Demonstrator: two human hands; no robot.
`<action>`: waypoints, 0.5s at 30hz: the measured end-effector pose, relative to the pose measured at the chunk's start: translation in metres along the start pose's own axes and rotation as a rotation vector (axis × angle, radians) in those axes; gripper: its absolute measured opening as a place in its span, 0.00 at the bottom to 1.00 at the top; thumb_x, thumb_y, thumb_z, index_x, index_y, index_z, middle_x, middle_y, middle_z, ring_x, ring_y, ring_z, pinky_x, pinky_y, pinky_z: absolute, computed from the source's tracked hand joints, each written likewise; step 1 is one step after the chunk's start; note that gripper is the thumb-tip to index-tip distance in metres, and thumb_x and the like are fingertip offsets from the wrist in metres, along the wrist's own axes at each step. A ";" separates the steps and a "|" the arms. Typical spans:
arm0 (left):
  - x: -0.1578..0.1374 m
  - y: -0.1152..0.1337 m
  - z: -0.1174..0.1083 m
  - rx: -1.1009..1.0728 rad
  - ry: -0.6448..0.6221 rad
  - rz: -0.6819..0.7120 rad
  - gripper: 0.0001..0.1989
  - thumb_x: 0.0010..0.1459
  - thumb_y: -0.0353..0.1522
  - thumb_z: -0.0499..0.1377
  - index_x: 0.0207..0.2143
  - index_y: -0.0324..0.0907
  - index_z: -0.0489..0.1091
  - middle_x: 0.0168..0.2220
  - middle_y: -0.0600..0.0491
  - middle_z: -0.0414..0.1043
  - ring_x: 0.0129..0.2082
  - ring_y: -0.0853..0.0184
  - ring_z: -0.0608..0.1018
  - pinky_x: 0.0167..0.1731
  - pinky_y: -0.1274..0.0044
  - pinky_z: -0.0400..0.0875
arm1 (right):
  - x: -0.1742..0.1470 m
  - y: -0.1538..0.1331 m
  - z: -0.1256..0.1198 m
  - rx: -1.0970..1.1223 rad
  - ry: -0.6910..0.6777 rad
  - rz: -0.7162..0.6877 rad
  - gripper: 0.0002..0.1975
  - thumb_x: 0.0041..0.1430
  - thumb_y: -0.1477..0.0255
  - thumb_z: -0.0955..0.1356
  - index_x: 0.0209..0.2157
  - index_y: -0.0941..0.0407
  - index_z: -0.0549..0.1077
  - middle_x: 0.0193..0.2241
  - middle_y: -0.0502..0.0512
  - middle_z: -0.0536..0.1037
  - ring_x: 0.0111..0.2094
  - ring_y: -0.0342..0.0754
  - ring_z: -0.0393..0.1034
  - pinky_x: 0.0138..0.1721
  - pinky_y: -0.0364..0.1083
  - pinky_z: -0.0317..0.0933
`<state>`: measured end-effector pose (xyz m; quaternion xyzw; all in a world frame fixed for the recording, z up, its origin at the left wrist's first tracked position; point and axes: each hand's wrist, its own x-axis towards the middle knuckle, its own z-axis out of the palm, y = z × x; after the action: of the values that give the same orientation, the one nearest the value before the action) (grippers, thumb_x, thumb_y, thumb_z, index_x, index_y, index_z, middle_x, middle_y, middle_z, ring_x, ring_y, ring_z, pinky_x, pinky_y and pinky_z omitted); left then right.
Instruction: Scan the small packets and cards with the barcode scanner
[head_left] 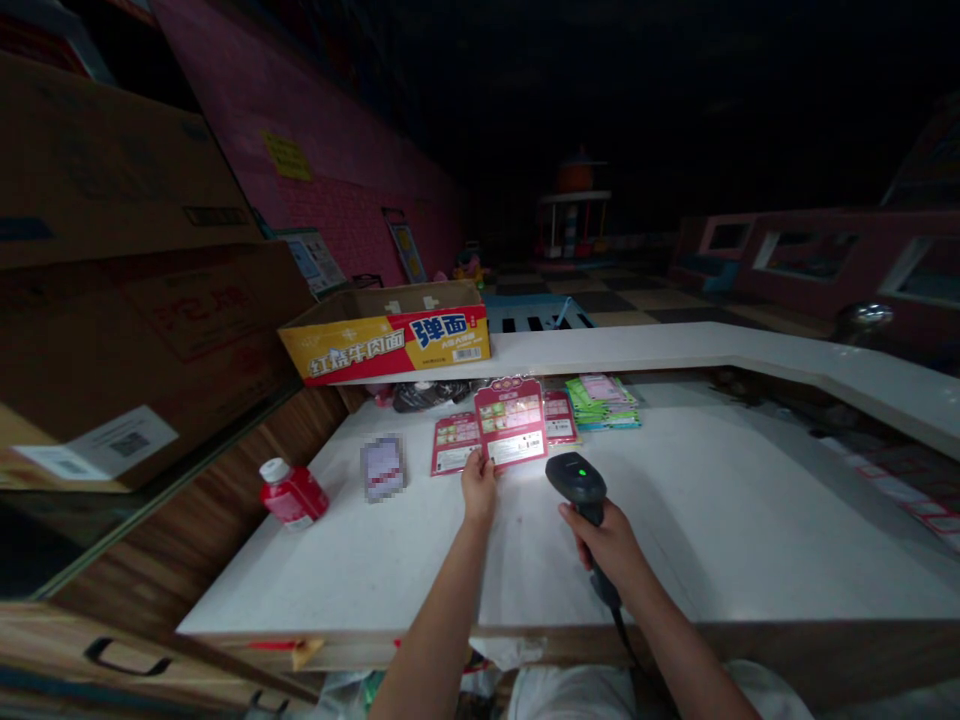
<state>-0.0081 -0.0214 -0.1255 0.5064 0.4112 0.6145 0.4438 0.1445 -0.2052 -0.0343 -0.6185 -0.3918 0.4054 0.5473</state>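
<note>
My left hand (478, 485) pinches the lower edge of a red printed packet (513, 420), which is tilted up with its barcode side toward me. Similar red packets lie on the counter behind it, one to the left (455, 445) and one to the right (560, 415). Wrapped around the handle of a black barcode scanner (576, 475) is my right hand (604, 540). A green light glows on top of the scanner, and its head points toward the held packet, a short way apart. The scanner's cable hangs past the counter's front edge.
Green packets (604, 402) are stacked at the back of the white counter (720, 520). A red bottle with a white cap (292, 493) and a blurred purple item (383, 468) are on the left. An open noodle carton (397, 340) rests on the raised ledge (622, 345). Large cardboard boxes (150, 330) are stacked at left.
</note>
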 end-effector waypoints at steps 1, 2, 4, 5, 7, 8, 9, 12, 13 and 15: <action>0.000 0.000 0.000 -0.024 -0.002 -0.007 0.18 0.53 0.41 0.61 0.42 0.40 0.68 0.44 0.46 0.74 0.41 0.62 0.78 0.37 0.70 0.77 | 0.000 0.000 0.000 0.002 -0.009 0.004 0.19 0.46 0.53 0.70 0.27 0.54 0.66 0.08 0.43 0.64 0.09 0.42 0.57 0.12 0.42 0.52; -0.001 0.000 0.000 -0.052 -0.008 -0.020 0.19 0.52 0.42 0.62 0.42 0.40 0.67 0.45 0.46 0.74 0.42 0.62 0.78 0.38 0.70 0.77 | 0.000 -0.001 -0.001 0.004 -0.015 0.008 0.19 0.46 0.53 0.70 0.27 0.54 0.66 0.08 0.43 0.64 0.09 0.42 0.57 0.12 0.42 0.52; -0.001 0.001 -0.001 -0.077 -0.019 -0.044 0.21 0.52 0.44 0.62 0.42 0.40 0.66 0.46 0.46 0.73 0.42 0.62 0.78 0.38 0.70 0.77 | 0.000 -0.002 -0.001 0.003 -0.012 0.018 0.19 0.45 0.53 0.71 0.27 0.54 0.66 0.08 0.42 0.64 0.09 0.42 0.57 0.12 0.42 0.52; -0.001 0.002 -0.001 -0.074 -0.022 -0.050 0.22 0.51 0.45 0.63 0.42 0.40 0.66 0.46 0.45 0.73 0.42 0.62 0.78 0.39 0.70 0.77 | 0.000 -0.003 0.000 0.006 -0.003 0.024 0.19 0.45 0.53 0.71 0.27 0.54 0.66 0.08 0.42 0.64 0.09 0.42 0.57 0.11 0.42 0.52; -0.001 0.005 0.000 -0.070 -0.029 -0.057 0.23 0.51 0.46 0.63 0.42 0.40 0.66 0.46 0.45 0.73 0.42 0.61 0.78 0.39 0.69 0.78 | -0.001 -0.003 0.000 0.019 0.015 0.036 0.20 0.44 0.53 0.71 0.27 0.54 0.66 0.09 0.42 0.64 0.09 0.42 0.57 0.11 0.42 0.52; -0.002 0.007 0.000 -0.070 -0.032 -0.057 0.23 0.50 0.46 0.63 0.41 0.40 0.66 0.46 0.45 0.73 0.42 0.61 0.78 0.39 0.69 0.78 | -0.001 -0.004 0.001 0.028 0.022 0.040 0.20 0.44 0.53 0.71 0.27 0.54 0.66 0.09 0.42 0.64 0.09 0.42 0.58 0.11 0.42 0.52; -0.002 0.009 0.000 -0.072 -0.033 -0.056 0.23 0.50 0.46 0.64 0.41 0.40 0.66 0.45 0.45 0.73 0.42 0.61 0.78 0.38 0.69 0.78 | -0.001 -0.004 0.001 0.038 0.027 0.043 0.20 0.44 0.53 0.71 0.28 0.54 0.67 0.10 0.42 0.65 0.09 0.42 0.58 0.11 0.42 0.53; -0.005 0.015 0.001 -0.103 -0.020 -0.054 0.26 0.47 0.49 0.65 0.42 0.42 0.66 0.43 0.46 0.75 0.40 0.62 0.79 0.37 0.70 0.78 | -0.001 -0.003 0.001 0.062 0.035 0.050 0.20 0.43 0.54 0.72 0.28 0.55 0.67 0.11 0.42 0.65 0.10 0.42 0.58 0.11 0.41 0.53; -0.007 0.017 0.000 -0.125 -0.014 -0.056 0.27 0.47 0.49 0.65 0.42 0.42 0.65 0.42 0.46 0.76 0.38 0.63 0.80 0.36 0.71 0.78 | -0.002 -0.003 0.000 0.068 0.035 0.051 0.20 0.43 0.54 0.72 0.28 0.55 0.67 0.11 0.42 0.65 0.10 0.41 0.58 0.11 0.41 0.53; -0.012 0.019 -0.004 -0.185 0.004 -0.060 0.30 0.46 0.50 0.66 0.44 0.43 0.64 0.39 0.48 0.77 0.34 0.65 0.80 0.36 0.70 0.77 | -0.002 -0.004 -0.002 0.076 0.032 0.053 0.21 0.43 0.53 0.72 0.28 0.55 0.67 0.11 0.42 0.66 0.10 0.41 0.58 0.11 0.41 0.53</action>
<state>-0.0132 -0.0383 -0.1106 0.4495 0.3685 0.6370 0.5063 0.1456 -0.2077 -0.0296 -0.6138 -0.3509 0.4246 0.5656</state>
